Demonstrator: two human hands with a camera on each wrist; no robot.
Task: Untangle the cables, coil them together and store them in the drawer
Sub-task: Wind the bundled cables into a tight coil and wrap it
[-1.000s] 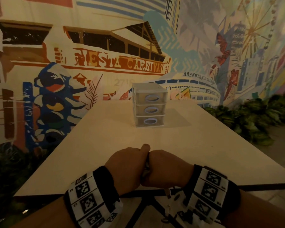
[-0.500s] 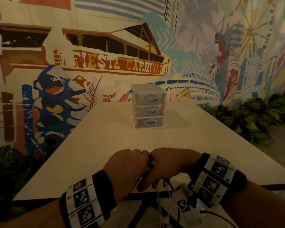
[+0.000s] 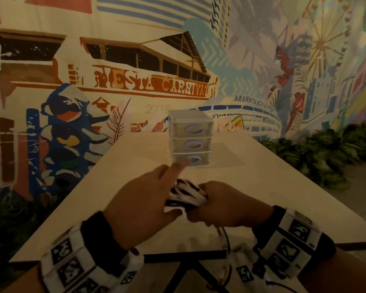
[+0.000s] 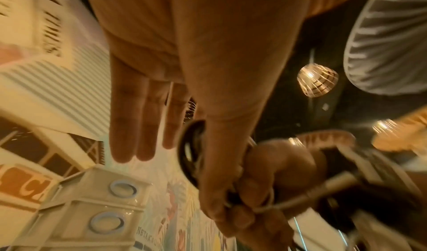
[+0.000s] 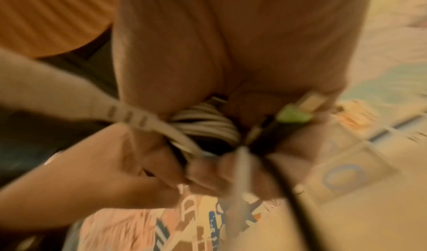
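Note:
A coiled bundle of black and white cables (image 3: 185,195) hangs over the near half of the table, between both hands. My right hand (image 3: 224,206) grips one side of it, with fingers curled round the white loops (image 5: 208,123) and a green-tipped plug (image 5: 293,116). My left hand (image 3: 169,178) is on the other side. Its fingers (image 4: 136,123) are straight and point toward the drawers, and its thumb lies against the coil (image 4: 191,152). Loose cable ends (image 3: 225,237) dangle below my right wrist. The clear three-drawer unit (image 3: 190,138) stands mid-table with all drawers closed.
The pale table (image 3: 273,187) reaches back to a painted mural wall. Green plants (image 3: 317,157) line the floor on the right. Lamps (image 4: 316,81) hang overhead. The table's dark frame (image 3: 178,269) shows below its near edge.
Both hands have risen from the table's near edge and moved forward toward the drawers. The left fingers have straightened out, and the cable bundle now shows between the hands.

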